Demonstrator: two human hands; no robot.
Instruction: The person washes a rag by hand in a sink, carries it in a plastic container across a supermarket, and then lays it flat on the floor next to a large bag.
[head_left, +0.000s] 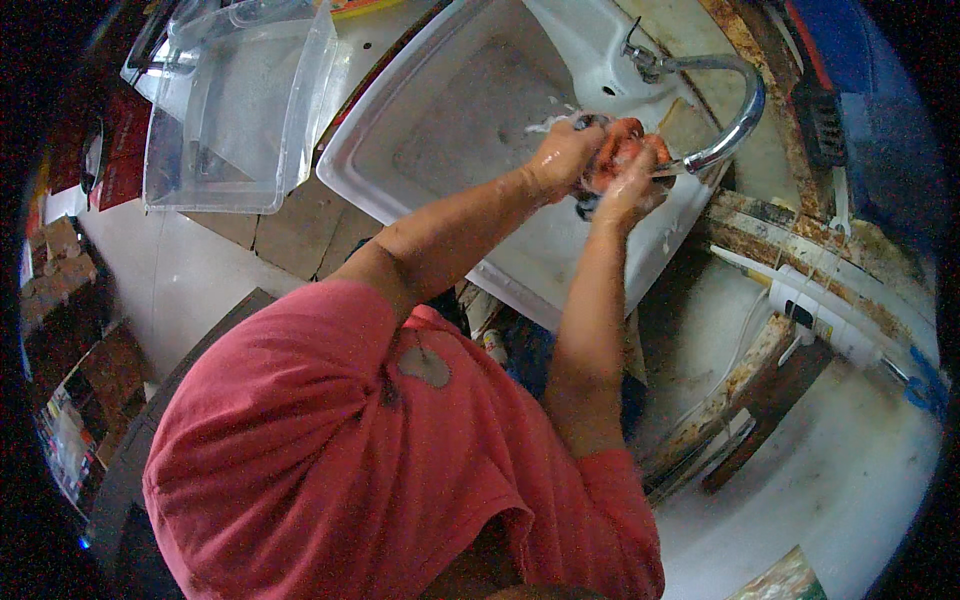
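Note:
Over a white ceramic sink (450, 112), my left hand (562, 157) and my right hand (634, 187) hold an orange-red cloth (619, 150) between them, close under the mouth of the tap. White suds cling to the cloth and to my left hand. Dark parts show at the cloth's upper and lower edges; whether they belong to it I cannot tell. The chrome gooseneck faucet (750, 105) curves down at the right, its end just beside my right hand. Both forearms look wet. My fingertips are partly hidden in the folds.
A clear plastic bin (217, 187) stands left of the sink. Right of the sink are a worn wooden frame (795, 225), a white cylindrical device (817, 315) with a cord, and a wrench (841, 206). Cardboard boxes (64, 262) are stacked at the far left.

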